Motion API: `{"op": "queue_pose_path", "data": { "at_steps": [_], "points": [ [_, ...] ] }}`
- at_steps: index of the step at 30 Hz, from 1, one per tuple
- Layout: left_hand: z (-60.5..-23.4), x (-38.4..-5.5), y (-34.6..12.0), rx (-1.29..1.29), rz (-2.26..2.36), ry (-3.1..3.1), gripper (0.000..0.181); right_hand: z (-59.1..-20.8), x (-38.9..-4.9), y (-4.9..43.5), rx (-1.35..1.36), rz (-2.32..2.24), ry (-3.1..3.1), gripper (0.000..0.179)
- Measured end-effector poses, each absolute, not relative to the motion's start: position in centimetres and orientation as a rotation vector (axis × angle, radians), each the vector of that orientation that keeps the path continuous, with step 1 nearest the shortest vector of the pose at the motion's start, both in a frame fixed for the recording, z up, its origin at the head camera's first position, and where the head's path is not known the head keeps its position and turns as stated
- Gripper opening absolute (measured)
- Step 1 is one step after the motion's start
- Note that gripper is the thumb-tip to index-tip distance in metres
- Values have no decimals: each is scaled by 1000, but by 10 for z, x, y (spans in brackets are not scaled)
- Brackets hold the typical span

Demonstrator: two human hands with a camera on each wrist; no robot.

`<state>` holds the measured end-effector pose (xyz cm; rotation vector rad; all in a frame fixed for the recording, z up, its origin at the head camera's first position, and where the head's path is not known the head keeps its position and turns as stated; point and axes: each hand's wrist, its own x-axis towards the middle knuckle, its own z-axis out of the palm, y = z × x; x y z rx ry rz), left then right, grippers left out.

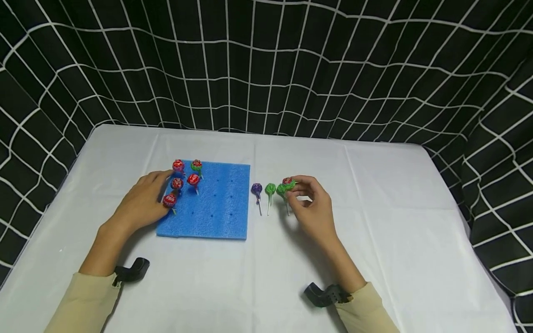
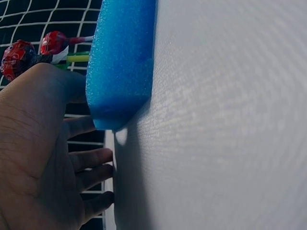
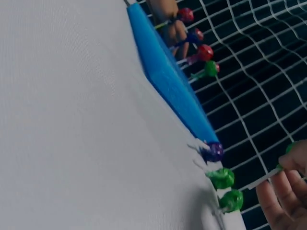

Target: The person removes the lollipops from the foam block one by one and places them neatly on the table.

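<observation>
Right hand (image 1: 311, 206) pinches 1 white-stemmed, green-and-red lollipop (image 1: 288, 183); left hand (image 1: 142, 200), fingers apart, touches blue foam (image 1: 222, 225).

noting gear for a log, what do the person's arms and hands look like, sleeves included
The left sleeve and right sleeve are beige, with no marking visible. The left wrist camera and right wrist camera, bent and black, sit by the sleeve ends. The left hand and right hand wear no gloves.

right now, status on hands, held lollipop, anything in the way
Left hand at edge of blue foam. Right hand pinches green-and-red lollipop, raised. Purple lollipop lies between.
</observation>
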<state>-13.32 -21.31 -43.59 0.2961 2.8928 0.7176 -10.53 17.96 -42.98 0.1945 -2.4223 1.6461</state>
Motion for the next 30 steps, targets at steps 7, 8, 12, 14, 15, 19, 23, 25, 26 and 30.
{"op": "queue_pose_path", "data": {
  "at_steps": [7, 8, 12, 14, 15, 19, 23, 25, 26, 30],
  "points": [
    [-435, -134, -213, 289, 710, 2888, 83, -433, -108, 189, 112, 1503, -2509, 34],
    [-435, -134, -213, 284, 713, 2884, 84, -434, -109, 190, 101, 1479, -2524, 33],
    [-435, -135, -212, 263, 715, 2873, 85, -437, -111, 194, 59, 1413, -2561, 34],
    [-436, -135, -212, 256, 717, 2872, 84, -438, -112, 195, 53, 1405, -2558, 34],
    [-436, -134, -212, 252, 716, 2873, 84, -438, -113, 195, 52, 1397, -2558, 34],
    [-437, -134, -212, 251, 716, 2869, 84, -441, -113, 198, 30, 1368, -2575, 34],
    [-435, -134, -214, 265, 713, 2874, 85, -442, -115, 199, 22, 1344, -2632, 33],
    [-434, -134, -215, 270, 713, 2880, 85, -442, -116, 199, 34, 1319, -2666, 33],
    [-434, -134, -215, 271, 714, 2881, 85, -442, -116, 200, 32, 1305, -2682, 33],
    [-435, -134, -213, 270, 734, 2872, 85, -442, -117, 201, -3, 1244, -2707, 33]
  ]
}}
